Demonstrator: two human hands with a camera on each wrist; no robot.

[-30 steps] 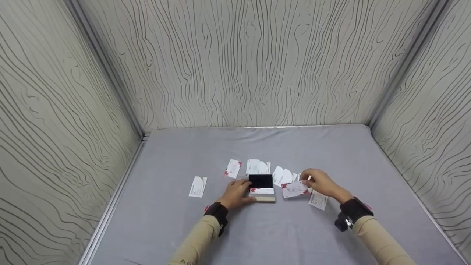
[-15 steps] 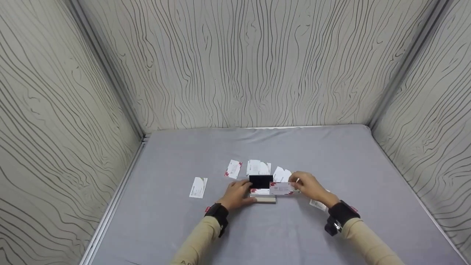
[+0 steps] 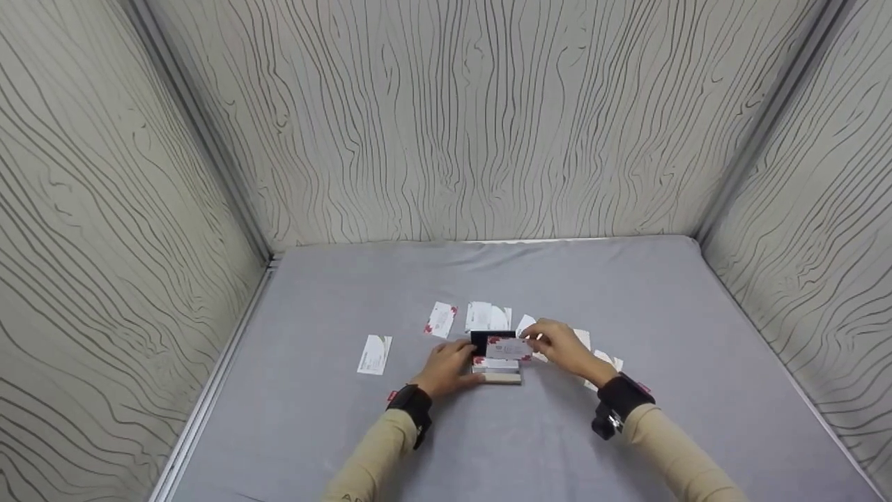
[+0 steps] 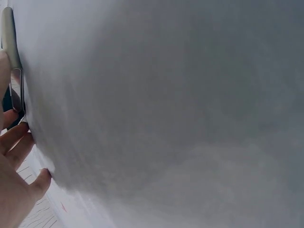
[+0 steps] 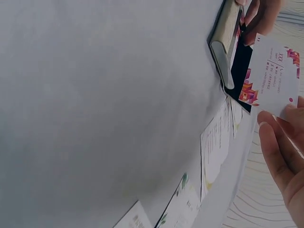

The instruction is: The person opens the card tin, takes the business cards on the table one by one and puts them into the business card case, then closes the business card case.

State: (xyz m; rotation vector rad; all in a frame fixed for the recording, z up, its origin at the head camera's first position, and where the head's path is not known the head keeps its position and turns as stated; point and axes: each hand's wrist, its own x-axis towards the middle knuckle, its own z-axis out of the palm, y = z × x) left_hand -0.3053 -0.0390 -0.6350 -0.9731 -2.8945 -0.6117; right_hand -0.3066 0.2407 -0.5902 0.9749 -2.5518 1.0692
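Note:
An open business card case [image 3: 500,378], with a beige front edge and a black inner lid, lies on the grey cloth. A card with red corners shows inside it. My left hand [image 3: 444,368] holds the case at its left side, thumb on the front edge and fingers by the lid. Between thumb and fingers, my right hand [image 3: 561,347] pinches a white business card [image 5: 271,71] with red and orange corner patterns. That card is above the case, in front of the black lid, and hides part of it.
Several loose business cards lie around the case: a white card [image 3: 374,354] far left, a red-cornered card [image 3: 441,318] behind, overlapping cards [image 3: 488,316] beyond the lid, and others partly under the right arm. Patterned panels [image 3: 446,125] enclose the table.
My right hand has carried the red-cornered card leftward, from the right of the case to above it. The left hand and the case have stayed in place.

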